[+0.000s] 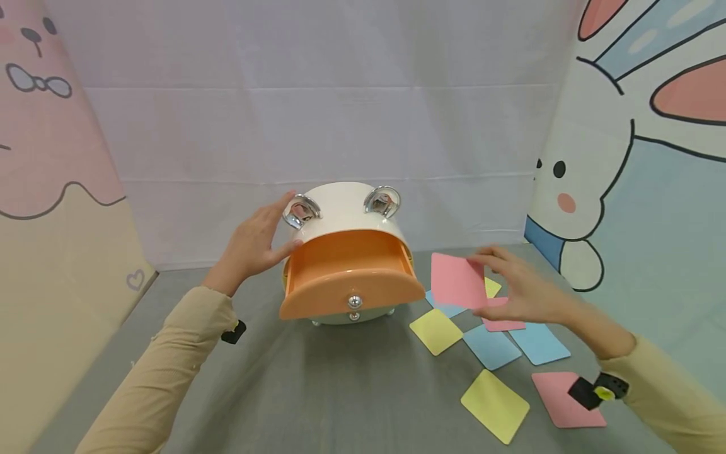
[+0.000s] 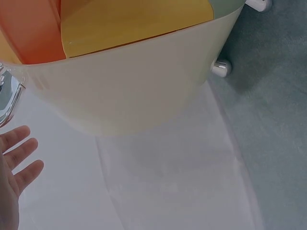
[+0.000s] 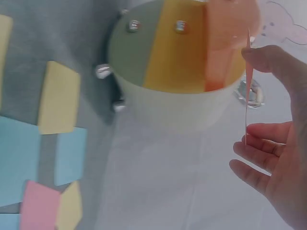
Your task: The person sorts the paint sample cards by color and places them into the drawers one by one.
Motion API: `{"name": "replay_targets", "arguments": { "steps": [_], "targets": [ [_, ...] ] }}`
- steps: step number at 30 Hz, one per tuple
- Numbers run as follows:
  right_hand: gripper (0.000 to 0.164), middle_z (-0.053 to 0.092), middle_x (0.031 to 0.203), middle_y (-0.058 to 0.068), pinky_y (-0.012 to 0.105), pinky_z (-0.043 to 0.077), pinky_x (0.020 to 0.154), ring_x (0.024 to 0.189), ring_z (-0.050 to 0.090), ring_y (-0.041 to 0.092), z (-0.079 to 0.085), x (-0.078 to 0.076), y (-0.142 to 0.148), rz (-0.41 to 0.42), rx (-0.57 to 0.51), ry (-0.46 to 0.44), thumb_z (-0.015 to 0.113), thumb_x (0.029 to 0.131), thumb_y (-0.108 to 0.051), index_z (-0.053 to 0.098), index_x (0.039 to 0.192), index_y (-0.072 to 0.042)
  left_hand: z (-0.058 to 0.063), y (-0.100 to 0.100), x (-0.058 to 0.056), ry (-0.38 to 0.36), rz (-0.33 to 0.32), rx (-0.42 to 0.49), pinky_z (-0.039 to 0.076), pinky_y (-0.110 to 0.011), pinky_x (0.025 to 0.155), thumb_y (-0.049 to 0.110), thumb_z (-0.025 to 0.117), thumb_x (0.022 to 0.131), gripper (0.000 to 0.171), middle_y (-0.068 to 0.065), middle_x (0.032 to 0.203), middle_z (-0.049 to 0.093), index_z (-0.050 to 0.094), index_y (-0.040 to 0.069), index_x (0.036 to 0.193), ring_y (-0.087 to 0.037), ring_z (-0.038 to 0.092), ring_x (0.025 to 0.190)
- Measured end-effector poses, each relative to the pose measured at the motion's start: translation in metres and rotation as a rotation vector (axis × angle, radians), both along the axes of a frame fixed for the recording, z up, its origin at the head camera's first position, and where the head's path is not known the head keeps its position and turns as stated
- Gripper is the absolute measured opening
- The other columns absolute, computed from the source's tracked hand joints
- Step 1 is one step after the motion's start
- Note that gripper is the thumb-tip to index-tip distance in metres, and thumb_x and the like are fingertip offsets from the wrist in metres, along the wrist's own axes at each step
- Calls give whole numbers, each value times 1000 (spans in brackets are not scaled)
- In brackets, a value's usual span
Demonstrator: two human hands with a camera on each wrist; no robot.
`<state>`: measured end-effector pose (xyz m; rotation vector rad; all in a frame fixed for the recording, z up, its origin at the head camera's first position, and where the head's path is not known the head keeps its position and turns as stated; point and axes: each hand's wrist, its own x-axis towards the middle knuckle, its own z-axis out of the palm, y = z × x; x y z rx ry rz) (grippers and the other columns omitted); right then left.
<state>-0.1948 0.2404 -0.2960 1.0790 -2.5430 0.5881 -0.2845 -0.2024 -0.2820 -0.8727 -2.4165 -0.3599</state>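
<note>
A small rounded cabinet (image 1: 340, 208) with a white shell and two silver ears stands on the table, its orange top drawer (image 1: 351, 293) pulled out. Beside the cabinet's left ear (image 1: 302, 211) is my left hand (image 1: 255, 243), fingers extended and spread, thumb close to the drawer's left side. My right hand (image 1: 518, 287) pinches a pink square card (image 1: 458, 279) by its edges between thumb and fingers, raised to the right of the drawer. In the right wrist view that card (image 3: 248, 91) appears nearly edge-on. Below the orange drawer, yellow and green drawer fronts (image 3: 180, 57) are closed.
Loose cards lie on the grey table right of the cabinet: yellow (image 1: 437, 331), blue (image 1: 491, 347) and pink (image 1: 558, 397), some overlapping. A white cloth (image 1: 340, 126) hangs behind, and printed cartoon panels (image 1: 652, 189) stand at both sides.
</note>
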Motion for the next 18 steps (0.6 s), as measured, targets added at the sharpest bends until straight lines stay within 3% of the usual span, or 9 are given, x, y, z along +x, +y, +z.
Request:
{"name": "replay_targets", "arguments": {
  "steps": [3,8,18],
  "targets": [
    [68,47,112,5,37,48,74,96,49,17,17,-11,-10,1,26,5,81,63,-25,53,118,3,0,-1,-1,-3,4,-2,40,-54,86,44,59,82,81,-17,135,43,16,17,146,-36,44,115],
    [68,44,117,12,43,47,78,101,46,24,37,-25,-29,-14,49,-64,78,67,-25,50,121,4,0,-2,0,-4,4,-9,40,-53,87,45,59,82,82,-17,134,43,16,18,146,-36,44,115],
    [72,44,123,12,45,47,82,107,45,26,56,-42,-67,-19,58,-75,78,68,-32,49,126,1,1,-1,0,14,-5,-9,41,-53,86,44,58,82,81,-18,132,45,18,16,146,-35,46,113]
  ]
}}
